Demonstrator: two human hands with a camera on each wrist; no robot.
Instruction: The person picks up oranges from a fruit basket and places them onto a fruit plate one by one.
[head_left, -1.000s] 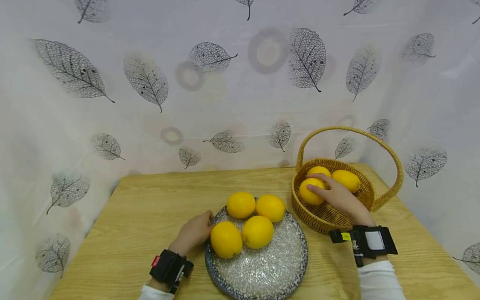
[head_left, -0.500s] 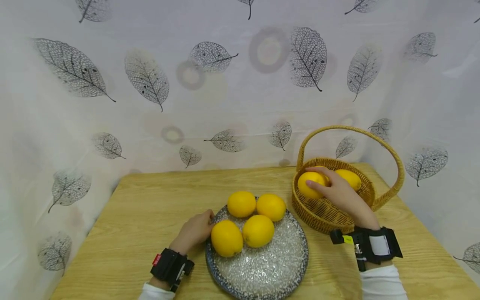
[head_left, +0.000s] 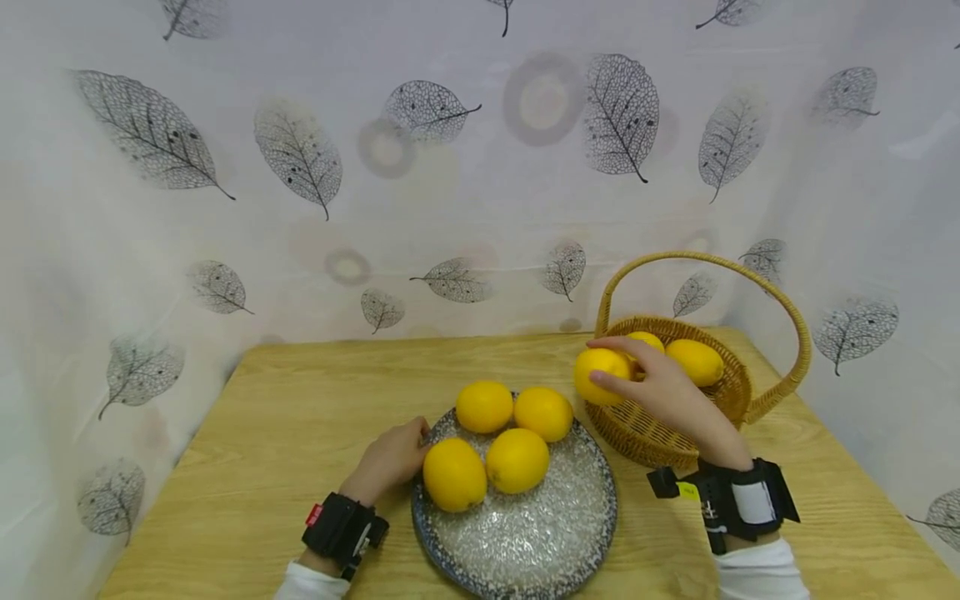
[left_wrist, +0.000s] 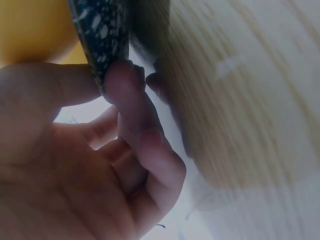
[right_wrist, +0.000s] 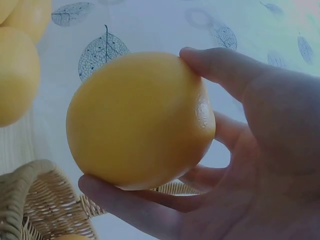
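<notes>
The right hand is clasped on a lemon, thumb on one side and fingers on the other, with the fruit over the left rim of the basket, where two lemons lie. The held fruit looks light enough for one hand and probably firm, so a moderate squeeze should do no harm; its smooth, faintly glossy skin might slide under loose fingers. Opposite sides of the rounded body — as gripped here — seem the best hold, and it would likely roll if released carelessly. The left hand pinches the left edge of the plate between thumb and index finger. The speckled plate appears stiff, likely heavier and perhaps brittle, so its rim is the sensible place to steady it; four lemons sit towards its far left part and could roll if it tilts.
</notes>
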